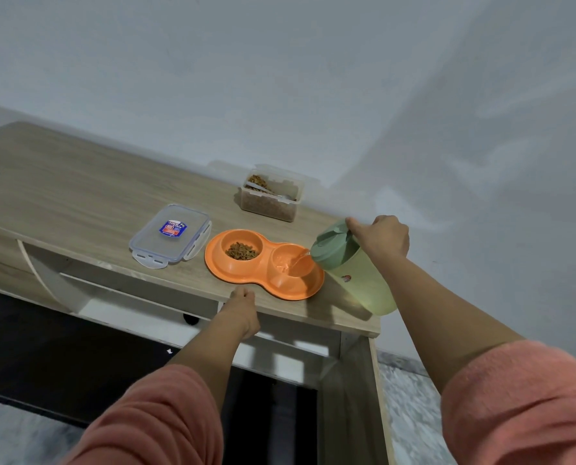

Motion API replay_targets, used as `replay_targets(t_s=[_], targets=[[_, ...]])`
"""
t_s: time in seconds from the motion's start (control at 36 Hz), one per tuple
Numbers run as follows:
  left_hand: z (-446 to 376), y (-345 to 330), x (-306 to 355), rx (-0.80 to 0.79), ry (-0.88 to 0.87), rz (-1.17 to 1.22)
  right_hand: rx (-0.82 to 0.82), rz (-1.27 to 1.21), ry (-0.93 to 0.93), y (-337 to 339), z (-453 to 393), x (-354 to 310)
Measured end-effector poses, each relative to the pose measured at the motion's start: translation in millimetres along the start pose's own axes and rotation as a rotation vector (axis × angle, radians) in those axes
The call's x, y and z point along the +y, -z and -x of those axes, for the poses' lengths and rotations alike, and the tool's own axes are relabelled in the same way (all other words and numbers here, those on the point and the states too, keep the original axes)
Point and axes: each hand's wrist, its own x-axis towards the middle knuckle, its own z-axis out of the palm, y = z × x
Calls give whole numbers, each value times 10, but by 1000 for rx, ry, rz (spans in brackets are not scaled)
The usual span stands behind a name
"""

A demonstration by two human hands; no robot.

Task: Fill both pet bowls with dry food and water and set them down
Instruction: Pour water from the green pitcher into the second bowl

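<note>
An orange double pet bowl (219, 263) lies near the front edge of the wooden table. Its left cup holds brown dry food (242, 251). Its right cup (284, 263) is taking a thin stream of water. My right hand (382, 238) grips a pale green jug (357, 273) by the top and holds it tilted left, spout over the right cup. My left hand (244, 308) rests at the table's front edge just below the bowl, fingers curled, holding nothing.
A clear food container (271, 194) with kibble and a scoop stands behind the bowl near the wall. Its clear lid (170, 234) lies flat to the left. The table (61, 182) ends just right of the jug. A wall rises behind.
</note>
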Motion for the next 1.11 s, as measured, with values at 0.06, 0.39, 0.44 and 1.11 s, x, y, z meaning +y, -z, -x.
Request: replay_targets(t_s=[0.06,0.39,0.44,1.11], targets=[[1,-2,1,3,0,-5,3,7,-2,-4,0,0],[1,-9,-3,4,5,-20,-7,29,21,-7,32,-24],[-2,-17,-6,5,1,-11,-8,36,31,-12,38,-26],[-12,-37,-10,-1,6,4,11,72,74,-45,33,-8]])
